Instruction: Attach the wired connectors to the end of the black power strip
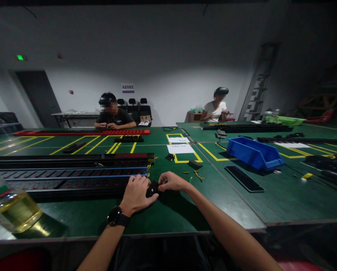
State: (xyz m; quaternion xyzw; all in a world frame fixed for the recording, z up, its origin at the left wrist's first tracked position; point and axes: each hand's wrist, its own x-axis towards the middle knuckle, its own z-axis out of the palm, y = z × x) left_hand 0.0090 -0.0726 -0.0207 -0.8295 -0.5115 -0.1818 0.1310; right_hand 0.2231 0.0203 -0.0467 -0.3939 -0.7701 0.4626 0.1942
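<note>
Steadying hand: the left hand (pixel 136 191) lies across the right end of the blue-edged black rail (pixel 81 184), thumb apart from the fingers and reaching along the near side of the small black part (pixel 152 189); whether it clamps the part, I cannot tell.
Pinching hand: the right hand (pixel 171 181) comes in from the right, thumb and forefinger drawn together, seemingly clamped on the part's right edge.
Black part: between the two hands, just beside the rail's right end; right of the left palm, left of the right fingertips.
Part's long axis: seems to slant from near left to far right, but fingers cover its ends, so this is uncertain.
Nearer hand: neither clearly; both reach the part.
Rail's line: long, running left to right, extending left from the left hand.
Loose hardware: a brass-coloured screw (pixel 185 172) and short yellow wires (pixel 198 175) lie right of the right hand, on the far side.
Farther right: smartphone (pixel 244 179), with the blue bin (pixel 253 154) beyond.
</note>
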